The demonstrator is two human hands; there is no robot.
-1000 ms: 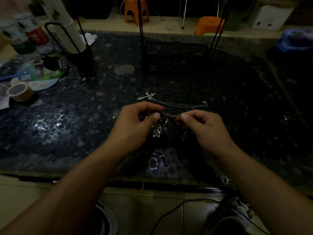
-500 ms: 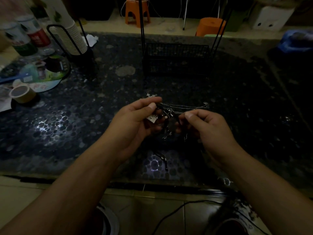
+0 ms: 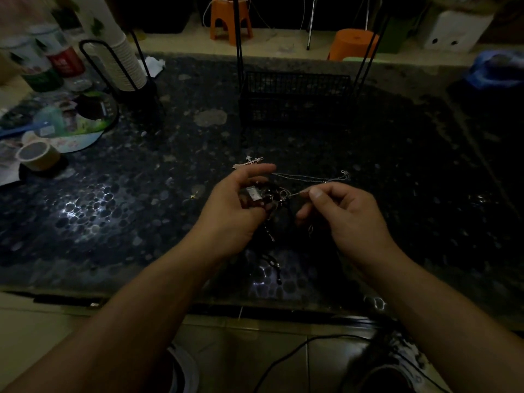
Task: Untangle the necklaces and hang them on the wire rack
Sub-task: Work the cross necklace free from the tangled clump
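Pinching a thin silver chain (image 3: pixel 297 193) taut, the right hand (image 3: pixel 344 212) draws it from the dark tangled necklace clump (image 3: pixel 269 199) that the left hand (image 3: pixel 236 207) fingers clamp steady.

Glossy pebbled surface, thin metal chains

The surface (image 3: pixel 119 211) is seen as dark, polished and pebble-patterned, with glare left of the fingers (image 3: pixel 314 194). The necklaces (image 3: pixel 272 197) pinched there look like fine shiny metal. Beyond the fingers, the wire rack (image 3: pixel 295 97) appears as matt black metal mesh.
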